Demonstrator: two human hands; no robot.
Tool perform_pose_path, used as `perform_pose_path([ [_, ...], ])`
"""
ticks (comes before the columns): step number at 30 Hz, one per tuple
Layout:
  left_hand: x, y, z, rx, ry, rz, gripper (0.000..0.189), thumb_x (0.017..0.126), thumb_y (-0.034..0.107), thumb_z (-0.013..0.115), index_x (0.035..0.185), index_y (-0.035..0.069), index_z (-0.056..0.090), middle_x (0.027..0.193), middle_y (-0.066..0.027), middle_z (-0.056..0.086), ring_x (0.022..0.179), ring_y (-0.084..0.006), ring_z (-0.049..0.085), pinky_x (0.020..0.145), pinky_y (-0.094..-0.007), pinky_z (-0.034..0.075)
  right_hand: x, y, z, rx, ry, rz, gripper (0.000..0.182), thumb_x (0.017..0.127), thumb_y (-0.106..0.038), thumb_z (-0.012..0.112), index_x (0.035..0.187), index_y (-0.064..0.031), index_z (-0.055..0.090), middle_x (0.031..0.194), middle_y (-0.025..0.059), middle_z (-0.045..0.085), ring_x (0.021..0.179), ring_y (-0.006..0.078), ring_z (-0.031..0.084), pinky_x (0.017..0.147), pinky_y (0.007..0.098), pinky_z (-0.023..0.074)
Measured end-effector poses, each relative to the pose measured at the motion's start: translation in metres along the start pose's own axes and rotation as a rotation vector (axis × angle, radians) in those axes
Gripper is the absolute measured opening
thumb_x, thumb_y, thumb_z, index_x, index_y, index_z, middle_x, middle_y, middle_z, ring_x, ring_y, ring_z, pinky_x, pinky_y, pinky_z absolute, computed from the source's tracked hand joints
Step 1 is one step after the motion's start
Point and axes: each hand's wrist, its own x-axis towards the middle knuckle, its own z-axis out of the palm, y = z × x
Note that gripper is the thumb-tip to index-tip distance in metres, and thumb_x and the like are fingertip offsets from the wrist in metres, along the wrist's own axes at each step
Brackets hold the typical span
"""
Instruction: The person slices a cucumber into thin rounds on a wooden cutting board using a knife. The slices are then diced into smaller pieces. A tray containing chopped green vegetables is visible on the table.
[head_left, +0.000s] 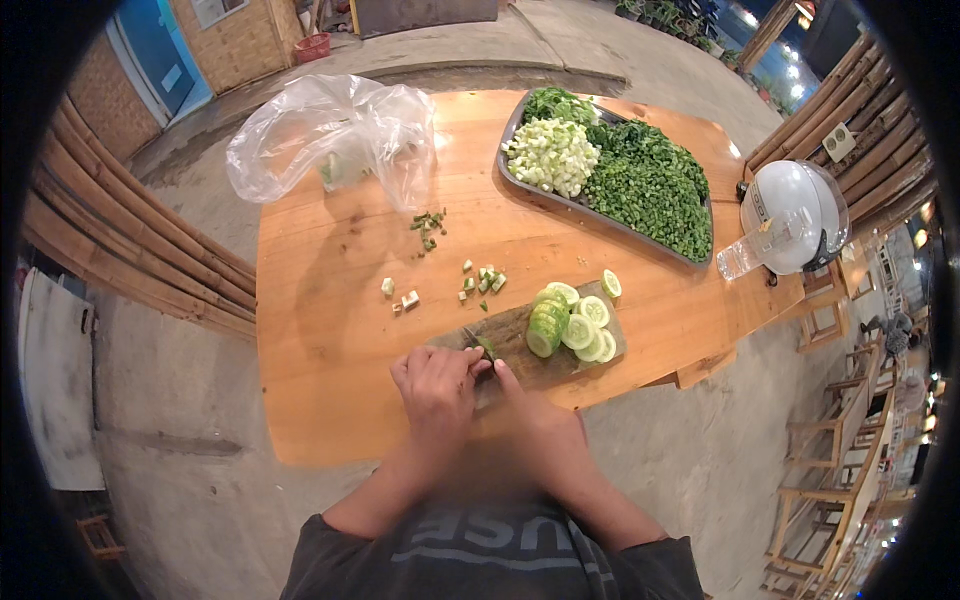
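Note:
A wooden cutting board (517, 364) lies at the near edge of the table. On its right part are cucumber slices (580, 331), some fallen flat, some standing together in a row. My left hand (439, 382) is at the board's left part, its fingertips bunched against a small green piece (486, 346). My right hand (544, 431) holds a knife (471, 336), index finger extended along it; its handle is hidden in the hand. Small white-and-green cubes (487, 280) and dark green trimmings (427, 225) lie beyond the board. One cucumber slice (611, 283) rests beside the board's far right corner.
A dark tray (600, 221) of chopped greens and pale diced vegetable stands at the far right of the wooden table (337, 390). A clear plastic bag (345, 135) lies far left. At the right edge are a white rounded appliance (787, 210) and a clear plastic cup (739, 259).

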Motion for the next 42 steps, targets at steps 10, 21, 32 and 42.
perform_pose_path([
  [10, -0.001, -0.001, 0.001, 0.048, -0.017, -0.085, 0.015, 0.079, 0.017, 0.081, 0.091, 0.012, 0.074, 0.085, -0.0007, 0.069, 0.088, -0.0230, 0.057, 0.084, -0.0394, 0.035, -0.014, 0.013, -0.008, 0.091, -0.042, 0.083, 0.066, 0.091, -0.008, 0.062, 0.154, -0.0169, 0.045, 0.076, 0.0126, 0.062, 0.066, 0.0308, 0.064, 0.062, 0.0440, 0.0527],
  [21, -0.002, -0.003, -0.003, 0.012, -0.020, -0.059, 0.016, 0.076, 0.012, 0.082, 0.091, 0.013, 0.076, 0.087, 0.0019, 0.070, 0.089, -0.0215, 0.058, 0.085, -0.0382, 0.035, -0.012, 0.007, -0.019, 0.067, 0.064, 0.029, 0.065, 0.089, -0.006, 0.065, 0.151, -0.0210, 0.052, 0.073, 0.0088, 0.059, 0.063, 0.0275, 0.062, 0.065, 0.0412, 0.0515],
  [32, -0.004, -0.006, -0.001, 0.022, -0.019, -0.053, 0.017, 0.076, 0.010, 0.081, 0.092, 0.013, 0.075, 0.089, 0.0023, 0.070, 0.089, -0.0212, 0.058, 0.085, -0.0386, 0.034, -0.008, 0.000, -0.006, 0.020, 0.113, 0.009, 0.068, 0.087, -0.006, 0.066, 0.152, -0.0197, 0.049, 0.072, 0.0085, 0.055, 0.056, 0.0259, 0.059, 0.054, 0.0393, 0.0527],
  [42, -0.005, -0.005, -0.003, -0.009, -0.020, -0.075, 0.014, 0.078, 0.013, 0.080, 0.091, 0.012, 0.075, 0.088, -0.0003, 0.068, 0.089, -0.0223, 0.057, 0.085, -0.0392, 0.035, -0.012, 0.000, 0.002, 0.012, 0.135, -0.011, 0.070, 0.087, -0.005, 0.066, 0.153, -0.0172, 0.048, 0.071, 0.0080, 0.052, 0.054, 0.0248, 0.057, 0.052, 0.0388, 0.0517],
])
